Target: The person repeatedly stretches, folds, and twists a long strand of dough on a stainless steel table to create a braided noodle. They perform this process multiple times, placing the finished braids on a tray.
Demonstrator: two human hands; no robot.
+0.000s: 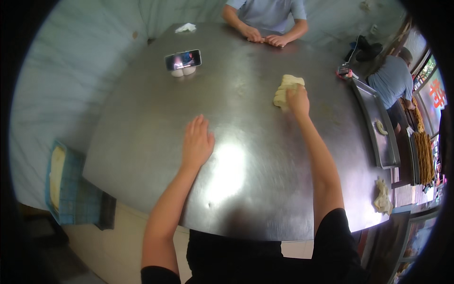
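Note:
A metal-topped table [156, 142] spreads out before me. My left hand [198, 142] lies on it, palm down with the fingers stretched out, holding nothing. Further off to the right, several pale strips of dough [283, 93] lie side by side in a stack or row. My right hand [298, 99] reaches onto their right side; its fingertips touch the dough, but whether they grip a piece cannot be told.
A phone [183, 60] leans on a white stand, with a crumpled tissue [185, 27] beyond. Across the table a co-worker's hands [264, 38] handle a thin strip. At right are a metal tray [370, 131] holding a dough piece, a cloth [383, 198] and another person [392, 78]. A blue crate [76, 195] stands lower left.

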